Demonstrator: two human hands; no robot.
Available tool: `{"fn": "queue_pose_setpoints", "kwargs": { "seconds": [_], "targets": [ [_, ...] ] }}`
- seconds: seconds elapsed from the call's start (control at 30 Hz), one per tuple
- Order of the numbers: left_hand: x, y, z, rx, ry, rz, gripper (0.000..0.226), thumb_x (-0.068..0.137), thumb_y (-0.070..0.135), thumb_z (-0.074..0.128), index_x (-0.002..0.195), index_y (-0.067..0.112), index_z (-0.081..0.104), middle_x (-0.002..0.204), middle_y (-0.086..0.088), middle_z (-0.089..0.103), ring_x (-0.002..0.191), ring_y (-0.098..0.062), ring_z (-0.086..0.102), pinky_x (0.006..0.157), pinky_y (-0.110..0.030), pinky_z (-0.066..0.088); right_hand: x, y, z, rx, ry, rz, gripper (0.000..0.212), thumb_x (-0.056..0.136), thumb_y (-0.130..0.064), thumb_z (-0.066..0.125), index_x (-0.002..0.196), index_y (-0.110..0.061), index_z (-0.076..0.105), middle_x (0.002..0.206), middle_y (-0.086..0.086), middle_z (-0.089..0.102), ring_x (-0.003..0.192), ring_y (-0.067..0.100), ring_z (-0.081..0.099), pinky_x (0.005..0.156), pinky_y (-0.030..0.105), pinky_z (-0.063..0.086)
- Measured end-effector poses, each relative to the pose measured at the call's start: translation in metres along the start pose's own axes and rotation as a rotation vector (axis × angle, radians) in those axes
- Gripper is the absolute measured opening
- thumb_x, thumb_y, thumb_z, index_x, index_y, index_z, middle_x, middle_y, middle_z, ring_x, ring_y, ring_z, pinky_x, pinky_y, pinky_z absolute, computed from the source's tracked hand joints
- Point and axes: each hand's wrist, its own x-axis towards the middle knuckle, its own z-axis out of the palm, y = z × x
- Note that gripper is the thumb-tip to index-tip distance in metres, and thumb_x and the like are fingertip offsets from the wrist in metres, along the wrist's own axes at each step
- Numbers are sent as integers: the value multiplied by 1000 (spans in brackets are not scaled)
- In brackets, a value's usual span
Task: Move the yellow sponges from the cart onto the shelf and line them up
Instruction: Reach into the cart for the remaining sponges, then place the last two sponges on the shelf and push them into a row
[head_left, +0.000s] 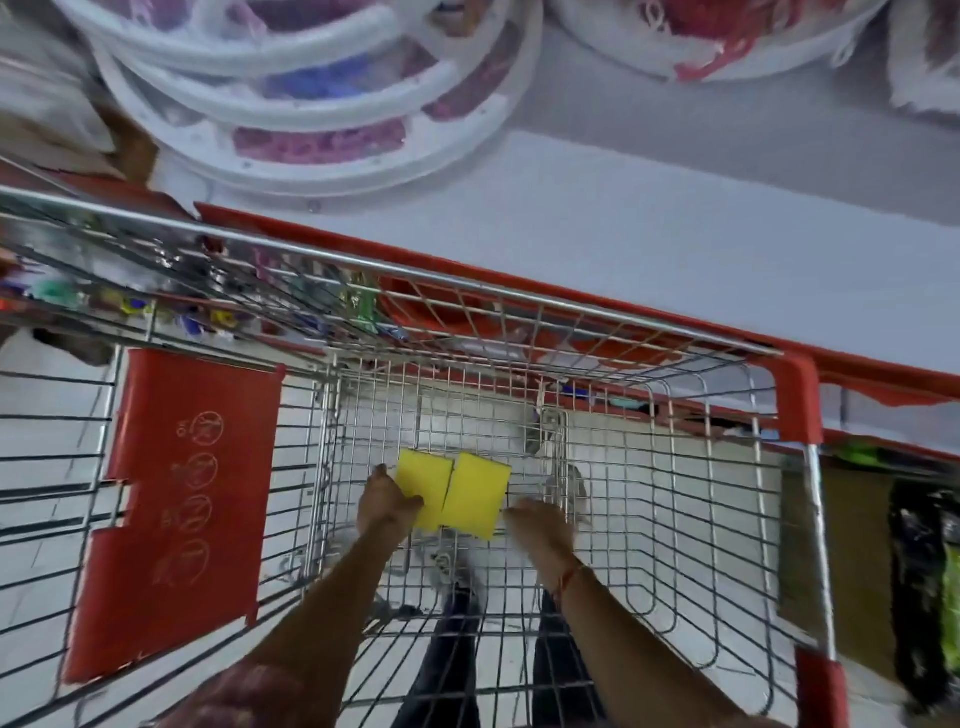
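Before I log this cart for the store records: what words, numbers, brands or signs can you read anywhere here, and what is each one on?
No text reads clearly anywhere in view.
Red plastic flap on the cart: four round pictogram signs with small marks beside them, too faint and blurred to read.
Two yellow sponges: plain, no print showing.
Packaged goods seen through the cart's wire side: smeared by blur, unreadable.
White round items on the shelf: no legible label.

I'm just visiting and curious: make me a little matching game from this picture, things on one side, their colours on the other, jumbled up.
Things:
1. sponges
2. cart flap
3. shelf
4. cart rail

Colours:
A. pale grey
B. yellow
C. silver
D. red

Pairs: 1-B, 2-D, 3-A, 4-C
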Motion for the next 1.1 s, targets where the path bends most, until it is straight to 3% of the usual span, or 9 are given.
{"fn": "queue_pose_setpoints", "kwargs": {
  "seconds": [0.13,0.2,0.3,0.4,0.5,0.67,0.83,1.0,1.1],
  "targets": [
    [8,-4,12,-14,-32,-35,83,76,29,77,141,2,34,139,-21,51,126,-38,52,105,-46,46,12,2,13,45,11,-5,12,81,-26,65,77,-15,63,66,2,59,52,13,50,54,26,39],
    [7,-3,14,45,-20,-74,75,76,40,75,134,2,45,138,-20,47,125,-36,50,104,-41,45,14,4,16,123,37,3,31,77,-31,73,98,-11,63,84,6,66,67,18,57,66,31,48],
    [6,-3,11,74,-46,-101,61,75,49,71,119,7,63,132,-18,54,118,-32,55,98,-36,49,10,-1,12,151,69,5,30,71,-29,80,84,-15,57,86,7,64,84,26,60,85,39,53],
    [-1,2,6,-39,-63,-47,45,76,37,75,105,4,67,113,-16,68,106,-31,64,77,-30,47,1,-12,5,117,98,-20,38,67,-29,83,92,-10,62,89,10,69,79,25,64,77,36,58],
    [-10,9,-4,-102,-30,3,42,74,31,78,104,4,68,109,-16,72,103,-31,65,83,-34,51,-16,-22,-8,166,72,-71,45,73,-20,80,111,-6,60,99,13,71,79,22,61,79,36,58],
    [-36,25,-33,-82,-6,141,36,77,37,74,91,5,66,108,-19,70,103,-34,65,86,-39,52,-50,-31,-39,227,8,-176,44,83,-11,71,125,-3,57,119,14,64,101,28,61,101,38,49],
    [-74,47,-67,-162,-21,332,41,79,30,74,98,-5,67,104,-26,70,97,-38,67,82,-43,53,-86,-36,-71,292,36,-265,32,80,-17,74,109,-6,67,104,13,69,94,31,66,93,45,54],
    [-129,77,-103,-271,-82,544,8,81,24,74,80,18,69,79,-4,69,76,-23,66,85,-44,56,-131,-44,-109,396,51,-381,37,80,-21,74,112,-6,65,116,15,69,107,31,66,97,47,52],
    [-159,98,-123,-310,-68,650,19,78,21,76,75,29,59,86,-6,72,81,-25,67,88,-46,56,-157,-50,-134,455,43,-470,25,82,-16,71,104,-4,68,112,16,70,102,30,67,93,48,54]
  ]
}}
